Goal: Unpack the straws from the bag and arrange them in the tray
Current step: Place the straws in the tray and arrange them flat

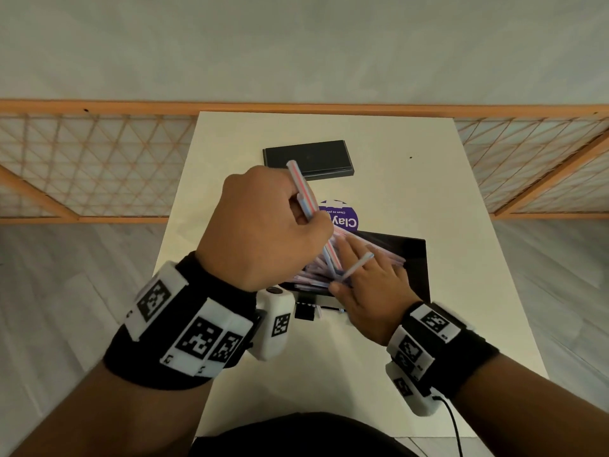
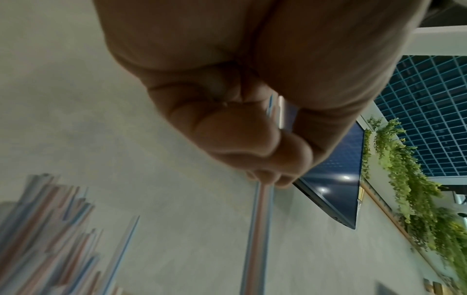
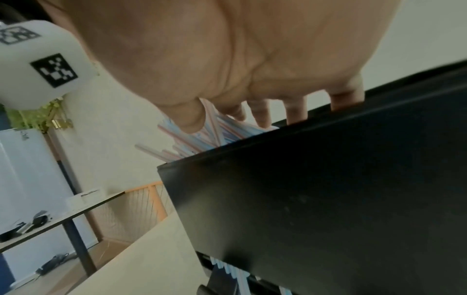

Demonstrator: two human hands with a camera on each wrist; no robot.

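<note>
black box point(image 1: 308, 158) blocks far side — table point(image 1: 445, 199) right open

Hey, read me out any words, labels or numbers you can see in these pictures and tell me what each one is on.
"Clay", upside down, on the purple round label behind the tray; the rest is hidden by the left hand.
Small white line above it: too blurred to read.
Wristband markers: square codes, no readable words.

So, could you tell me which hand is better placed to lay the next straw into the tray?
Left, probably: the left hand already grips a striped straw, while the right hand rests spread on the straws in the black tray.
</note>
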